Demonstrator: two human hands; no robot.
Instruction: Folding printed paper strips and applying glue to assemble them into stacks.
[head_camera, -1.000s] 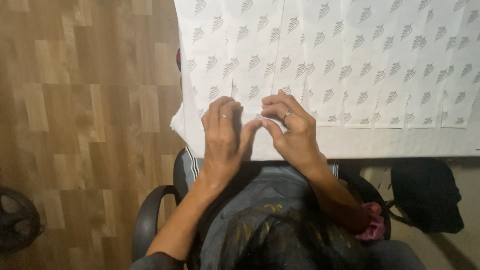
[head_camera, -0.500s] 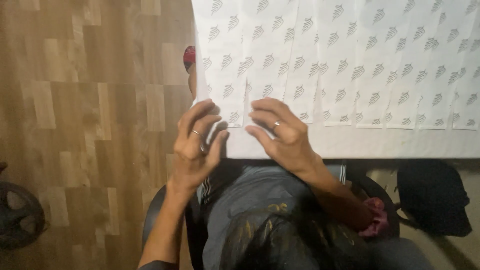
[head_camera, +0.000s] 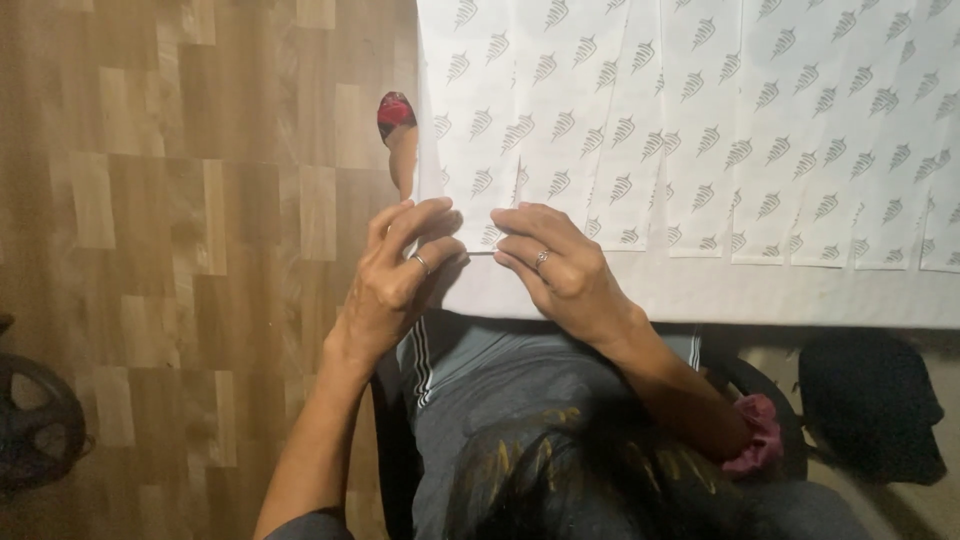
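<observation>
A row of white paper sheets (head_camera: 690, 130) printed with small grey leaf marks lies overlapping on a white table (head_camera: 760, 300). My left hand (head_camera: 400, 275) and my right hand (head_camera: 560, 265) meet at the near left end of the row. Both pinch the lower edge of the leftmost sheet (head_camera: 475, 175), fingertips close together. A ring shows on each hand. Whether the sheet is lifted off the table I cannot tell.
Wooden parquet floor (head_camera: 180, 250) fills the left. A foot with a red-and-black shoe (head_camera: 396, 115) shows by the table's left edge. I sit in a dark chair (head_camera: 395, 450). A black wheel-like object (head_camera: 35, 420) lies far left, a black bag (head_camera: 870, 410) at right.
Both hands have shifted left along the sheets' near edge to the table's left end, and the view has followed them left.
</observation>
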